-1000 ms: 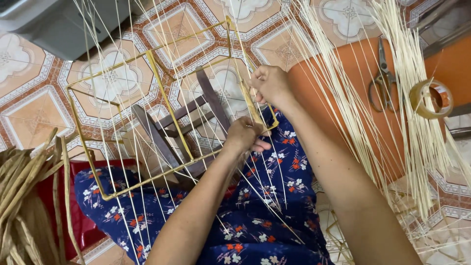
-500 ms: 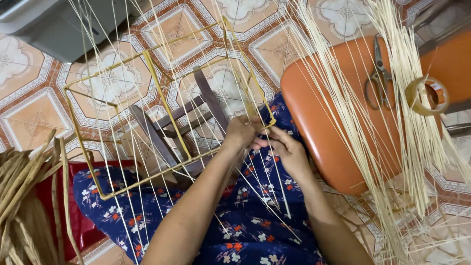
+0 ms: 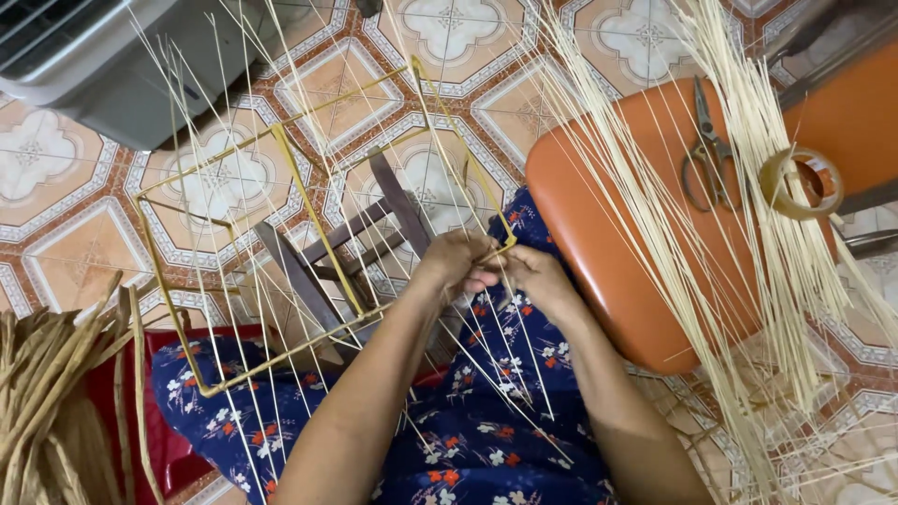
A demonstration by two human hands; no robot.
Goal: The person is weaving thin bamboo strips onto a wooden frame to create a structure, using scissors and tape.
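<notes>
Together, left hand (image 3: 456,266) and right hand (image 3: 533,281) pinch upright cane strands (image 3: 281,159); wire frame (image 3: 309,201) lies diagonal.

One yellow wire frame (image 3: 281,271), one orange chair seat (image 3: 617,252), one pair of scissors (image 3: 708,154), one tape roll (image 3: 800,182), two hands; pale reed strands too many to count

Both hands pinch pale strands (image 3: 524,309) at yellow wire frame (image 3: 290,178) corner.

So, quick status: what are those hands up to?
Left hand and right hand together at wire frame corner, pinching thin reed strands. Scissors on orange stool, apart.
</notes>
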